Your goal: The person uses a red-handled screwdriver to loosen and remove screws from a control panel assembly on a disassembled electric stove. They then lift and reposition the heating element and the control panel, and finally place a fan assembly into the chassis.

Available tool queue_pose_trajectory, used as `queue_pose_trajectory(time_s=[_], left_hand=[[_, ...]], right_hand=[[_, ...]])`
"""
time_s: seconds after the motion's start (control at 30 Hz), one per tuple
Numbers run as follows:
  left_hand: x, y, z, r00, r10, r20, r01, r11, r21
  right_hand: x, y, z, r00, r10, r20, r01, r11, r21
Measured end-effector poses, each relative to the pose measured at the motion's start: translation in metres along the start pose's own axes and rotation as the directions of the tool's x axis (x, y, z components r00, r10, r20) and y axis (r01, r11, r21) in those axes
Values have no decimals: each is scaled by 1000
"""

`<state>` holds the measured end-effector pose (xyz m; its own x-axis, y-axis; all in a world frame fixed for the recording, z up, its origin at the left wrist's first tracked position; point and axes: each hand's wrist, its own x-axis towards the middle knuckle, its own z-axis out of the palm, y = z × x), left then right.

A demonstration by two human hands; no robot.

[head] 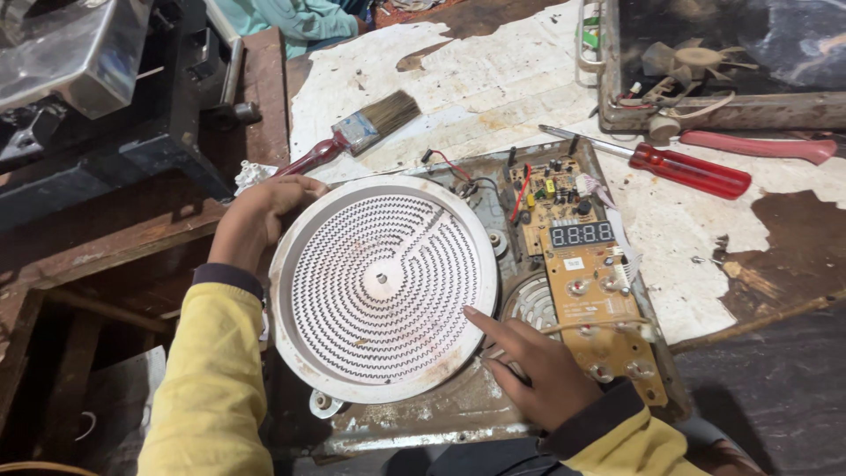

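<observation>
So the bench is a beat-up wooden table [775,256] with a scuffed, peeling white sheet [493,79] over most of it, pretty grimy all round. Sitting in the middle is an opened-up cooktop base [458,414], and on top of that lies a round white heating element [382,285] with a zigzag coil spiralling around its centre.

The left hand [260,219] is curled over the element's upper-left rim, fingers wrapped around the edge, so it's clamped on the disc. The right hand [533,366] rests at the lower-right side, index finger stretched out with the tip touching the rim, other fingers loosely bent, not gripping anything. Both sleeves are yellow with dark cuffs.

Just right of the disc is a tan circuit board [586,273] with a dark four-digit display and a row of buttons, wires running off its top. Further back there's a paintbrush [357,134] with a red handle, and off to the right a red-handled screwdriver [670,163]. A metal tray [705,110] with a small fan in it sits at the top right.
</observation>
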<state>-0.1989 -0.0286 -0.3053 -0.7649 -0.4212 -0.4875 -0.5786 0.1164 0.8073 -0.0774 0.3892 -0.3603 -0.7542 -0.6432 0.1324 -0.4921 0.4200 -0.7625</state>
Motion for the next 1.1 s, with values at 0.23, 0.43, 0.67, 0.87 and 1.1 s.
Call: queue_pose_trajectory(time_s=[0.23, 0.43, 0.67, 0.87, 1.1], left_hand=[[7, -8, -1, 999, 50, 0, -50, 995, -82], [-5, 5, 5, 977, 110, -184, -40, 937, 347], [-13, 6, 16, 975, 94, -199, -39, 964, 263], [-13, 2, 19, 966, 193, -174, -154, 965, 213], [-12, 3, 21, 950, 283, -130, -257, 949, 183]], right_hand=[[-7, -9, 4, 999, -30, -21, 31, 999, 37], [-3, 3, 5, 999, -28, 36, 28, 1000, 1], [-2, 23, 6, 997, -72, 8, 72, 997, -9], [-7, 21, 3, 997, -74, -10, 75, 996, 46], [-3, 13, -4, 996, 48, 76, -57, 991, 118]])
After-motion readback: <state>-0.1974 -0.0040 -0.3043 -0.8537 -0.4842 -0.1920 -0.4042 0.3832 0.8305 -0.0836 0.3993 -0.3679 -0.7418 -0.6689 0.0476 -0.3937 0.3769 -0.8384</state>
